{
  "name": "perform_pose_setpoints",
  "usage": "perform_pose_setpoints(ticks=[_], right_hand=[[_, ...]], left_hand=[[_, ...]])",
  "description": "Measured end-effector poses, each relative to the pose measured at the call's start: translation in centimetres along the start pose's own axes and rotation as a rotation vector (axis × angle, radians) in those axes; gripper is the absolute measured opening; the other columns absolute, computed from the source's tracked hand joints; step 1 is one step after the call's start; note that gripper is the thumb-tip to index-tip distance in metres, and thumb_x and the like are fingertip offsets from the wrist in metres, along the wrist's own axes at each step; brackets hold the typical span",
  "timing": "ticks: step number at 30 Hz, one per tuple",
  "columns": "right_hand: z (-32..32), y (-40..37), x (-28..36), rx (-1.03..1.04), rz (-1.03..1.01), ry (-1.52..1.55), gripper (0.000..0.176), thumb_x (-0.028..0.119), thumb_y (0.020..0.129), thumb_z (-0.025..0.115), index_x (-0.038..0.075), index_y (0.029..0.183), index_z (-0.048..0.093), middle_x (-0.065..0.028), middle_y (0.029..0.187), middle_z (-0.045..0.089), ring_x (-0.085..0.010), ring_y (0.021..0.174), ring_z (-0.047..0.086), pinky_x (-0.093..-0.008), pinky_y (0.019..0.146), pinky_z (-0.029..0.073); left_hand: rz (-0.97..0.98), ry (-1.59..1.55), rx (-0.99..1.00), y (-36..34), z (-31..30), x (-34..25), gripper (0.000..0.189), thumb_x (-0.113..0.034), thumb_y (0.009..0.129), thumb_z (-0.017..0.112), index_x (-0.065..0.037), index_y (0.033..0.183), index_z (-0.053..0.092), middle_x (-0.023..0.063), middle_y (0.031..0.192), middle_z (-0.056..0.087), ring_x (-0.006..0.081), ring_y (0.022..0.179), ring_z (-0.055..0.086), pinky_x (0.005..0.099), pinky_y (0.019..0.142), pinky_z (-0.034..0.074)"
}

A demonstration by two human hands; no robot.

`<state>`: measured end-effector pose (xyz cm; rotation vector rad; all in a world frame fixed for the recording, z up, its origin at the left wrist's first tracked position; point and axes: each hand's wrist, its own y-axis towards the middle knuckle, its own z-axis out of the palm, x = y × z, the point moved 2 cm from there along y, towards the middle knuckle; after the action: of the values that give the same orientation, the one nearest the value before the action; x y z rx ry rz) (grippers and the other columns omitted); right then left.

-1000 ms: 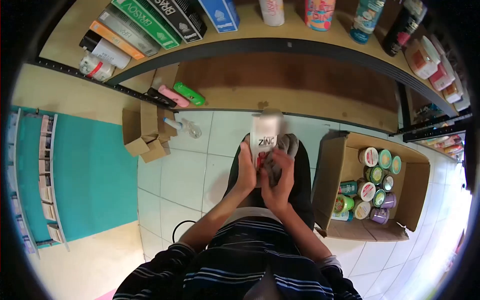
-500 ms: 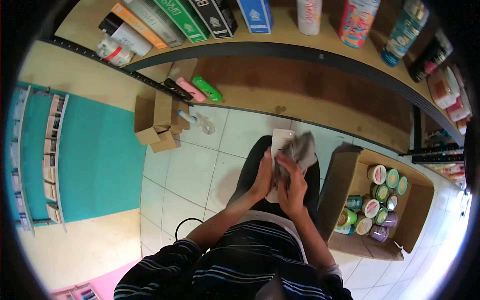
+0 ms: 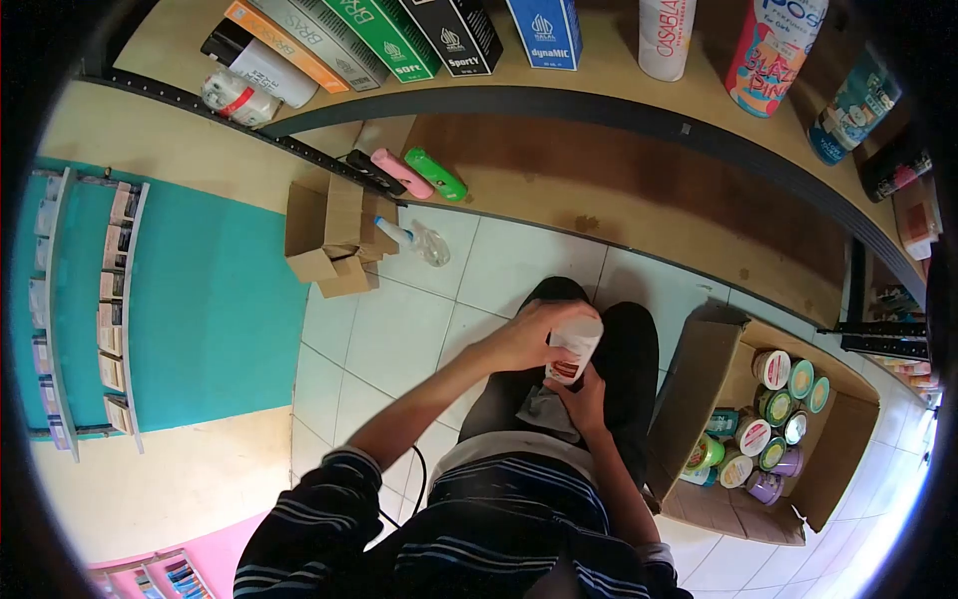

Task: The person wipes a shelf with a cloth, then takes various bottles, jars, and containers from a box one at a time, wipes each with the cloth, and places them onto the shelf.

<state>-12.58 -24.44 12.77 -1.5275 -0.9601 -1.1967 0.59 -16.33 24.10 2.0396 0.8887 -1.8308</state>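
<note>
Over my lap I have a white bottle (image 3: 584, 339) with reddish-orange print, tilted in front of my dark trousers. My left hand (image 3: 534, 336) is wrapped round it from the left. At its lower end, my right hand (image 3: 587, 401) is closed on a grey cloth (image 3: 544, 409), with the thumb up against the bottle. The cloth hangs down below the bottle toward my waist, and part of it is hidden by the fingers.
A shelf (image 3: 599, 105) ahead carries boxes and bottles; green, pink and black bottles lie on the lower board (image 3: 519, 190). At right stands a carton (image 3: 699, 399) of several jars. Left are a smaller carton (image 3: 309, 225) and a clear spray bottle (image 3: 429, 245) on the tiles.
The bottle has been turned from lying lengthwise to tilted, its print now showing. My left hand has moved onto its upper part; my right hand and the cloth have moved lower.
</note>
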Motion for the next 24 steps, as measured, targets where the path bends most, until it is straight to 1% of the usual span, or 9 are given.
perform_pose_setpoints(ticks=[2, 3, 4, 6, 9, 11, 17, 20, 24], right_hand=[[0.6, 0.1, -0.8, 0.008, -0.084, -0.093, 0.047, 0.012, 0.064, 0.075, -0.001, 0.102, 0.052, -0.0151, 0.090, 0.061, -0.0220, 0.072, 0.061, -0.0300, 0.063, 0.047], [0.5, 0.1, -0.2, 0.007, -0.082, -0.089, 0.047, 0.012, 0.064, 0.075, -0.001, 0.102, 0.052, -0.0151, 0.090, 0.061, -0.0220, 0.072, 0.061, -0.0300, 0.063, 0.047], [0.4, 0.1, 0.8, -0.020, -0.015, -0.091, 0.046, 0.012, 0.064, 0.075, 0.000, 0.102, 0.052, -0.0150, 0.093, 0.060, -0.0220, 0.069, 0.060, -0.0302, 0.062, 0.047], [0.2, 0.0, 1.1, -0.051, 0.063, -0.093, 0.046, 0.012, 0.064, 0.075, 0.001, 0.102, 0.052, -0.0148, 0.095, 0.058, -0.0220, 0.066, 0.058, -0.0305, 0.061, 0.047], [0.3, 0.0, 0.7, 0.071, 0.060, -0.170, 0.042, 0.012, 0.065, 0.074, 0.003, 0.101, 0.054, -0.0135, 0.098, 0.055, -0.0224, 0.064, 0.056, -0.0306, 0.061, 0.046], [0.5, 0.0, 0.1, 0.063, 0.041, -0.221, 0.039, 0.012, 0.066, 0.073, 0.005, 0.100, 0.055, -0.0117, 0.096, 0.054, -0.0223, 0.064, 0.056, -0.0305, 0.061, 0.046], [0.8, 0.1, -0.7, -0.023, -0.210, -0.276, 0.032, 0.011, 0.069, 0.071, 0.005, 0.096, 0.056, -0.0115, 0.095, 0.054, -0.0213, 0.064, 0.057, -0.0306, 0.059, 0.047], [0.6, 0.1, 0.1, 0.031, -0.034, -0.233, 0.031, 0.011, 0.069, 0.070, 0.005, 0.096, 0.056, -0.0114, 0.095, 0.055, -0.0217, 0.066, 0.057, -0.0305, 0.060, 0.047], [0.6, 0.2, 0.0, 0.024, -0.059, -0.205, 0.031, 0.010, 0.069, 0.070, 0.005, 0.096, 0.056, -0.0111, 0.096, 0.055, -0.0216, 0.064, 0.057, -0.0307, 0.059, 0.047]], left_hand=[[0.071, 0.458, 0.123, 0.0, -1.1, 0.5, 0.053, -0.006, 0.057, 0.071, -0.009, 0.106, 0.050, 0.0103, 0.099, 0.058, 0.0222, 0.091, 0.057, 0.0337, 0.077, 0.045], [0.021, 0.411, 0.109, 0.4, -2.3, -0.1, 0.047, -0.007, 0.057, 0.071, -0.006, 0.101, 0.053, 0.0126, 0.091, 0.060, 0.0249, 0.087, 0.059, 0.0343, 0.076, 0.045], [-0.031, 0.350, 0.065, 0.8, -3.5, -1.1, 0.044, -0.002, 0.055, 0.073, -0.004, 0.095, 0.056, 0.0095, 0.091, 0.062, 0.0178, 0.090, 0.059, 0.0302, 0.078, 0.045], [0.052, 0.425, -0.029, 2.4, -6.8, -1.3, 0.044, -0.002, 0.054, 0.073, -0.005, 0.094, 0.056, 0.0078, 0.087, 0.061, 0.0166, 0.083, 0.058, 0.0295, 0.078, 0.045], [-0.055, 0.712, -0.161, 5.2, -11.2, -3.0, 0.036, 0.000, 0.055, 0.071, -0.006, 0.087, 0.055, 0.0104, 0.082, 0.060, 0.0221, 0.078, 0.059, 0.0316, 0.069, 0.045], [0.003, 1.037, -0.221, 7.3, -14.1, -1.3, 0.034, -0.002, 0.058, 0.069, -0.007, 0.087, 0.052, 0.0114, 0.082, 0.060, 0.0282, 0.080, 0.059, 0.0340, 0.068, 0.044], [-0.028, 1.017, -0.215, 12.5, -20.9, 5.2, 0.040, -0.005, 0.060, 0.068, -0.007, 0.094, 0.047, 0.0125, 0.089, 0.059, 0.0304, 0.090, 0.057, 0.0369, 0.074, 0.044], [-0.084, 0.973, -0.193, 13.1, -21.7, 6.6, 0.041, -0.004, 0.059, 0.068, -0.008, 0.094, 0.047, 0.0123, 0.091, 0.059, 0.0303, 0.090, 0.057, 0.0377, 0.075, 0.045], [-0.145, 0.966, -0.160, 13.3, -22.3, 8.0, 0.041, -0.004, 0.059, 0.068, -0.009, 0.093, 0.047, 0.0099, 0.093, 0.059, 0.0299, 0.090, 0.057, 0.0387, 0.076, 0.045]])
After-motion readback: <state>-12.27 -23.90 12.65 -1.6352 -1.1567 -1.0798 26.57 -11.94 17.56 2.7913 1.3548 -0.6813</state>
